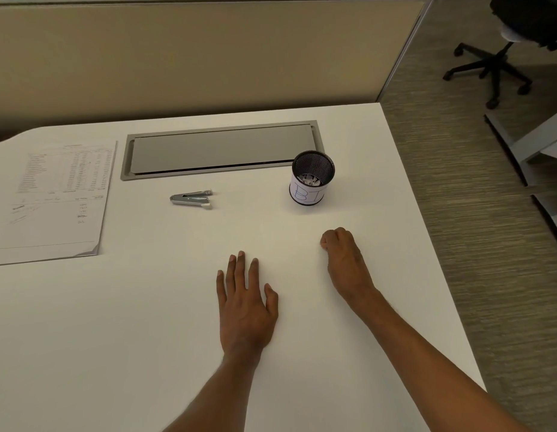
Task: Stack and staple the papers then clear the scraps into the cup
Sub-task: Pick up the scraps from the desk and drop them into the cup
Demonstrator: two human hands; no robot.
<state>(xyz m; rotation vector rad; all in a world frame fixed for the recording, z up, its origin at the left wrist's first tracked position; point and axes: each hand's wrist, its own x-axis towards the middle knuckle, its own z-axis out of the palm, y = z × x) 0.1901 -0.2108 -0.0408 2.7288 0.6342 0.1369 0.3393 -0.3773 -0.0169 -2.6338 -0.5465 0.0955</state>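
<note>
A stack of printed papers [56,198] lies at the left of the white desk [146,307], its near right corner curled up. A small metal stapler [192,198] rests on the desk to the right of the papers. A black mesh cup [311,179] with a white label stands farther right, white paper scraps inside it. My left hand [244,304] lies flat on the desk, palm down, fingers apart, holding nothing. My right hand [342,254] rests in a fist on the desk just in front of the cup; whether it holds anything is hidden.
A grey cable hatch [221,149] is set into the desk behind the stapler. A beige partition [193,57] backs the desk. The desk's right edge drops to carpet, where a black office chair [501,57] and a grey desk frame [532,145] stand.
</note>
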